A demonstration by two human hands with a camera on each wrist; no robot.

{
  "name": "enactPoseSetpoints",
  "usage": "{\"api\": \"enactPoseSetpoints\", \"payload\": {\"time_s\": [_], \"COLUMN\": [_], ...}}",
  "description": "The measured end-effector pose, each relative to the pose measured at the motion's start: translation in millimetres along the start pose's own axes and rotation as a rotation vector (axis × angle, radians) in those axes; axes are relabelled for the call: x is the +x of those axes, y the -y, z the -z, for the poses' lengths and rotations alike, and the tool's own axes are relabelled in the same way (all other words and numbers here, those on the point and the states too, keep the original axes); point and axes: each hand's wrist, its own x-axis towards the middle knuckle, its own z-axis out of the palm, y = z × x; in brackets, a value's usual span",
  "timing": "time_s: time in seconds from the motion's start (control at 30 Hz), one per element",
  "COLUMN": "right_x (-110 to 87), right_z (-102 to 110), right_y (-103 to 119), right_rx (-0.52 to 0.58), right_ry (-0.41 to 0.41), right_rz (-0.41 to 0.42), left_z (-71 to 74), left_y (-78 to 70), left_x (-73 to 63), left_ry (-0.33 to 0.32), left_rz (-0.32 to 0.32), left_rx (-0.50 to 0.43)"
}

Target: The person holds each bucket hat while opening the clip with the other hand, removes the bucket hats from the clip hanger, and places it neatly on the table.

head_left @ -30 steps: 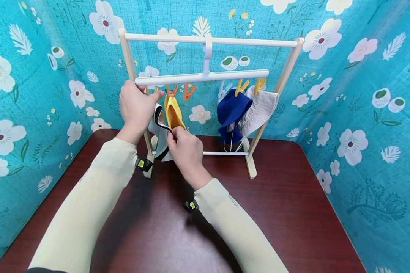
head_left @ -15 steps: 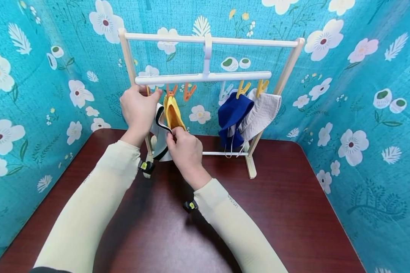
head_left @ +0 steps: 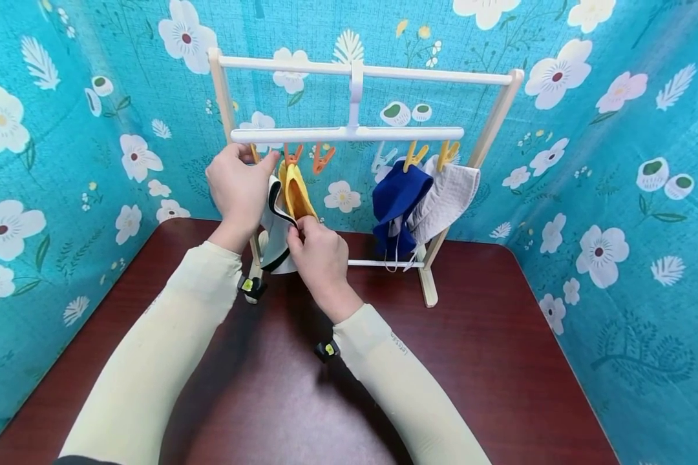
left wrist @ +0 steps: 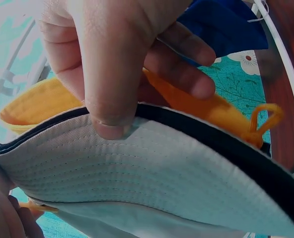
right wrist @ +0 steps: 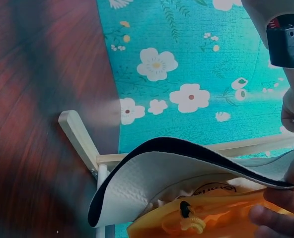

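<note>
At the left end of the white hanger (head_left: 320, 135), my left hand (head_left: 238, 187) pinches a yellow clothespin (head_left: 254, 154); its tip shows beside the left fingers (left wrist: 13, 218) in the left wrist view. Below hangs a pale grey bucket hat (head_left: 276, 236) with black trim on its brim. My right hand (head_left: 321, 258) pinches that brim, its thumb (left wrist: 110, 99) pressed on the stitched side. A yellow hat (head_left: 298, 194) hangs right behind the brim from an orange clothespin (head_left: 293, 155). The grey hat's upper edge is hidden behind my left hand.
The hanger hooks onto a wooden rack (head_left: 430, 74) on a dark red table (head_left: 488, 361). Further right, a navy hat (head_left: 401, 200) and a light grey hat (head_left: 450, 194) hang from yellow clothespins. An orange clothespin (head_left: 322, 159) and a pale blue one (head_left: 384, 159) hang between.
The hanger has gone from tilted to nearly level, its right end lower. My left hand has moved slightly down and right. The right hand keeps its pinch on the brim.
</note>
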Motion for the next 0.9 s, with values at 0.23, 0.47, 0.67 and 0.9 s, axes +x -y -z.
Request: {"api": "enactPoseSetpoints", "payload": {"time_s": [0.23, 0.47, 0.67, 0.9], "right_x": [0.6, 0.9, -4.4, -7.6], "right_z": [-1, -3, -10, -18], "right_y": [-2, -1, 7, 10], "right_rx": [0.006, -0.011, -0.03, 0.059], "right_ry": [-0.009, 0.016, 0.157, 0.255], "right_rz": [0.025, 0.0, -0.072, -0.182], "left_z": [1.3, -0.7, -5.4, -8.2], "left_y": [-2.0, 0.0, 1.8, 2.7], "left_x": [1.8, 5.3, 6.1, 6.9], "left_ry": [-0.005, 0.042, 0.043, 0.045], "left_rz": [0.008, 0.062, 0.082, 0.08], "left_rx": [-0.038, -0.132, -0.163, -0.166]}}
